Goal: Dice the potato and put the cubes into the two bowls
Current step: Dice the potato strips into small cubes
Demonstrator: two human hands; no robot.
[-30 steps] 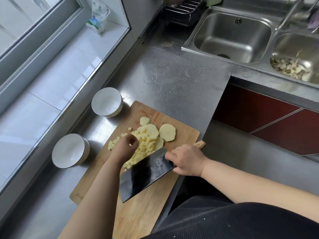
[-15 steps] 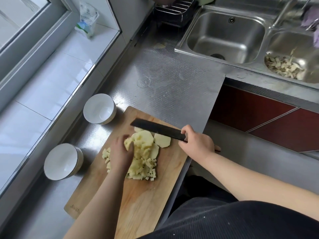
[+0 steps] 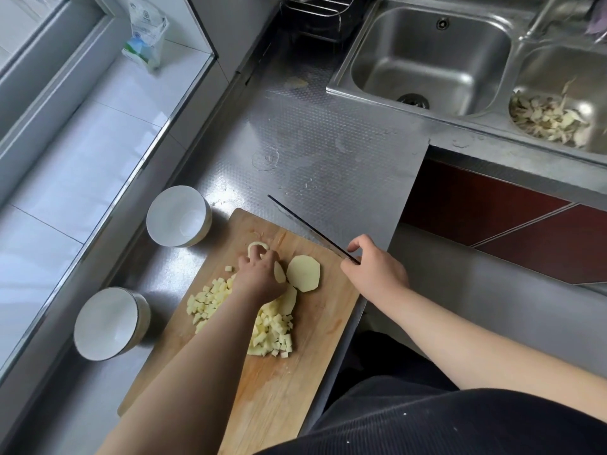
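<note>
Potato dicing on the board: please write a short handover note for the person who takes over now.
Left hand grips potato slices on the cutting board.
Right hand holds the cleaver, blade raised above the board's far end.
Done: a pile of cubes lies on the board.
Left: dice the slices, fill the near bowl and far bowl; both hold nothing.

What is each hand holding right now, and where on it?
The right hand grips the cleaver by its handle, blade edge-on above the cutting board. The left hand rests on the potato slices; whether it grips one cannot be told.
</note>
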